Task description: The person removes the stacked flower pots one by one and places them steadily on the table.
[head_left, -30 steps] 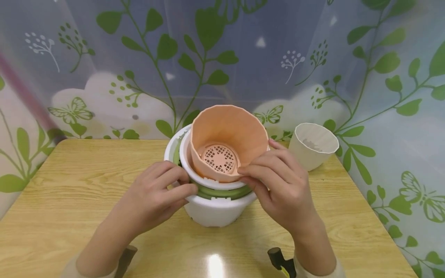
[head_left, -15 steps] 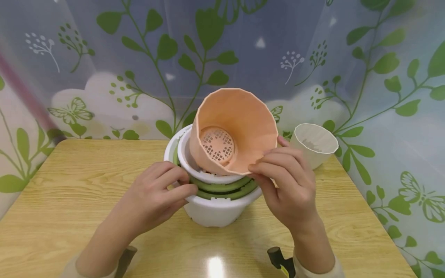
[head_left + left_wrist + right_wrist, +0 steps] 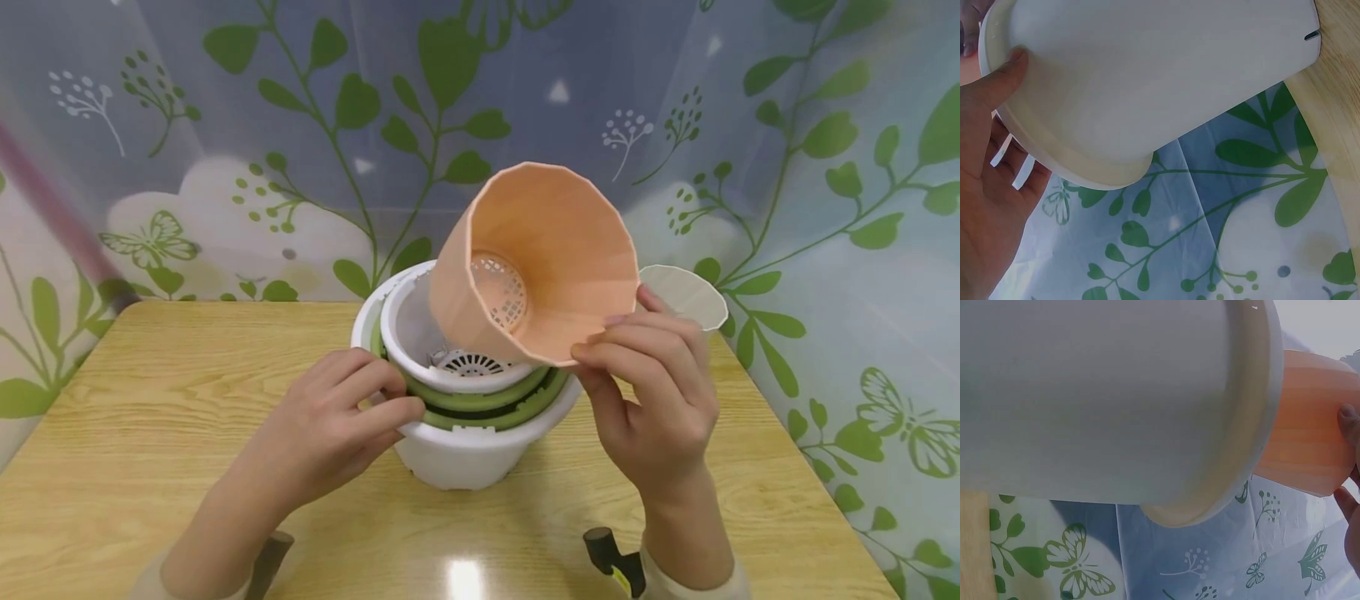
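Note:
My right hand (image 3: pixel 652 387) pinches the rim of an orange plastic flower pot (image 3: pixel 570 250) with a perforated bottom. The pot is tilted, its mouth facing me, and overlaps the top of a nested stack of pots in the head view. That stack has a large white outer pot (image 3: pixel 461 462), green pots (image 3: pixel 487 400) within it and a smaller white pot (image 3: pixel 420 317) innermost, with a slotted bottom. My left hand (image 3: pixel 341 417) grips the stack's rim at its left front. In the left wrist view its thumb (image 3: pixel 1007 75) lies against the white outer pot's wall.
A cream-coloured pot (image 3: pixel 686 296) stands at the back right of the wooden table (image 3: pixel 195 392), partly hidden behind the orange pot and right hand. A leaf-patterned curtain (image 3: pixel 292 192) hangs close behind the table and along its right side.
My right hand has drawn the orange pot up and to the right, out of the innermost white pot, tilting it further. The left hand has kept its place on the rim.

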A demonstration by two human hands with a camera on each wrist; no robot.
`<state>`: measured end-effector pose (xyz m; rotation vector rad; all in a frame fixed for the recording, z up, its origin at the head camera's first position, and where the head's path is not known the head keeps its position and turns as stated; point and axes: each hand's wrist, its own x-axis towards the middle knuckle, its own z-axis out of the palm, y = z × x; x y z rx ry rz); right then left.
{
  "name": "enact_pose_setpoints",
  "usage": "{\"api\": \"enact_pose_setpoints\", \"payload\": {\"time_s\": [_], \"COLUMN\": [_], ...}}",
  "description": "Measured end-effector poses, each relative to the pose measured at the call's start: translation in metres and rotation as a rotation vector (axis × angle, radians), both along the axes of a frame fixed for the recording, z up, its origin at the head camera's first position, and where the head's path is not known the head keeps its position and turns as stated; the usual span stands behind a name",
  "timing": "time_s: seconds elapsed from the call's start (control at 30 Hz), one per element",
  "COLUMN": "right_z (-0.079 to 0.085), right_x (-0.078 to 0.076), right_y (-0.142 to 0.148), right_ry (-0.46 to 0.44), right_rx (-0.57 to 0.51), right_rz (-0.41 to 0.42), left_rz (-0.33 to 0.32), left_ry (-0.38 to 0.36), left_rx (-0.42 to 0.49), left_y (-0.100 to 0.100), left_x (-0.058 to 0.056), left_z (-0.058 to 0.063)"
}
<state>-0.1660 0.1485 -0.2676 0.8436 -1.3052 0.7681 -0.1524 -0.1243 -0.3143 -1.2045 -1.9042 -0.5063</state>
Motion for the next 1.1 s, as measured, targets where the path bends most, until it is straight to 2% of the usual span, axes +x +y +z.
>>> {"api": "enact_pose_setpoints", "payload": {"time_s": [0.4, 0.7, 1.1], "right_z": [0.004, 0.001, 0.002], "right_x": [-0.002, -0.009, -0.014], "right_y": [0.005, 0.016, 0.029], "right_ry": [-0.016, -0.061, -0.099], "right_rx": [-0.142, -0.215, -0.305], "right_rz": [-0.024, -0.026, -0.090], "left_rz": [0.001, 0.007, 0.006], "left_ry": [0.028, 0.011, 0.014], "left_rx": [0.004, 0.000, -0.009], "left_y": [0.000, 0.000, 0.001], "left_x": [0.000, 0.000, 0.001], "left_z": [0.001, -0.001, 0.000]}}
